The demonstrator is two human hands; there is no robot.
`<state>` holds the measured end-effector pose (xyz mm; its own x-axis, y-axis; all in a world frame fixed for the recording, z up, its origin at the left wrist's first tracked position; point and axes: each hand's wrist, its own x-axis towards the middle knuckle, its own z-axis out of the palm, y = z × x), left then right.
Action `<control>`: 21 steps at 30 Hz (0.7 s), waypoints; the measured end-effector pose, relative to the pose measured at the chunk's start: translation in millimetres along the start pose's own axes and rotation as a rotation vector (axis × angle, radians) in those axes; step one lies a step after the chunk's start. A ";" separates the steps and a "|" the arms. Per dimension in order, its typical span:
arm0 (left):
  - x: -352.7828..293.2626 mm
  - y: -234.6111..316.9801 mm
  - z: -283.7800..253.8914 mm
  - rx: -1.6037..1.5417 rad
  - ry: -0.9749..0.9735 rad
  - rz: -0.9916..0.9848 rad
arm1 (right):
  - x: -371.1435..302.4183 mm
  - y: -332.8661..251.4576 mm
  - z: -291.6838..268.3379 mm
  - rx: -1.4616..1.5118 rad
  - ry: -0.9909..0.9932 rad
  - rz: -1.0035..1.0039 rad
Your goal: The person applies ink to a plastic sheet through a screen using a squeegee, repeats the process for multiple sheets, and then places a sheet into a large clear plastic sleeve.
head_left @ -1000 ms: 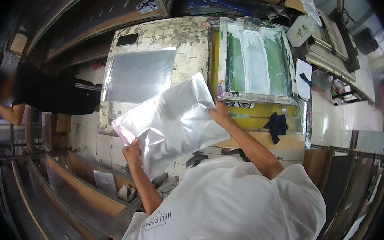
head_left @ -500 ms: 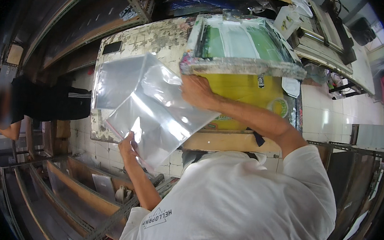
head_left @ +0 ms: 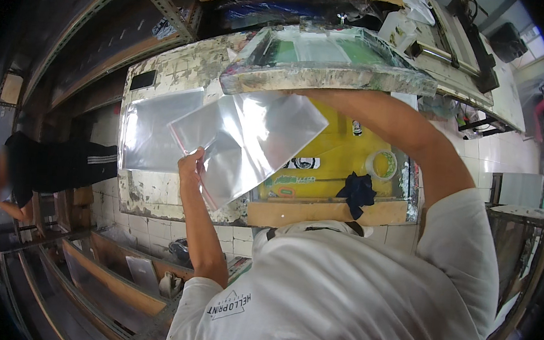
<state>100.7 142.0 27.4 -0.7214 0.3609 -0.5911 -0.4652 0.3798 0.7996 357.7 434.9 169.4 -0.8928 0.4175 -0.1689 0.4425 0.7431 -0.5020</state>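
Note:
My left hand (head_left: 191,163) pinches the near left edge of a clear plastic bag (head_left: 242,142) with a thin reddish line along its edge. The bag slants over the table and overlaps the left part of a yellow printing bed (head_left: 330,155). Above the bed, a screen-printing frame (head_left: 330,79) stands raised, its mesh green with white in the middle. My right forearm (head_left: 379,111) reaches to the frame's front bar, beside the bag's far edge; the fingers of my right hand are hidden there. Further left lies a stack of clear plastic bags (head_left: 160,129).
On the bed are a roll of tape (head_left: 381,165) and a dark crumpled cloth (head_left: 358,193). A black phone (head_left: 143,80) lies on the stained table (head_left: 165,66). Another person in dark clothes (head_left: 62,160) is at the left. Wooden racks (head_left: 110,272) stand at the lower left.
The bag has moved right and away from me over the yellow bed. My right hand has gone from the bag's upper part to under the frame's front bar. The cloth now shows fully.

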 end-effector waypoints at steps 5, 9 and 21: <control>24.1 -7.2 33.0 0.069 -0.052 -0.005 | 12.2 42.5 -23.6 -0.120 -0.206 0.121; 32.5 1.0 53.9 0.205 -0.094 -0.038 | 22.6 72.7 -30.3 -0.181 -0.319 0.210; 47.9 37.8 133.6 0.101 -0.239 0.185 | 32.0 99.8 -5.2 -0.228 -0.479 0.290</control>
<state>117.1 287.4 15.1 -0.6428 0.6169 -0.4542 -0.2755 0.3671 0.8885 373.8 525.2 118.3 -0.6482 0.3771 -0.6615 0.6328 0.7500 -0.1926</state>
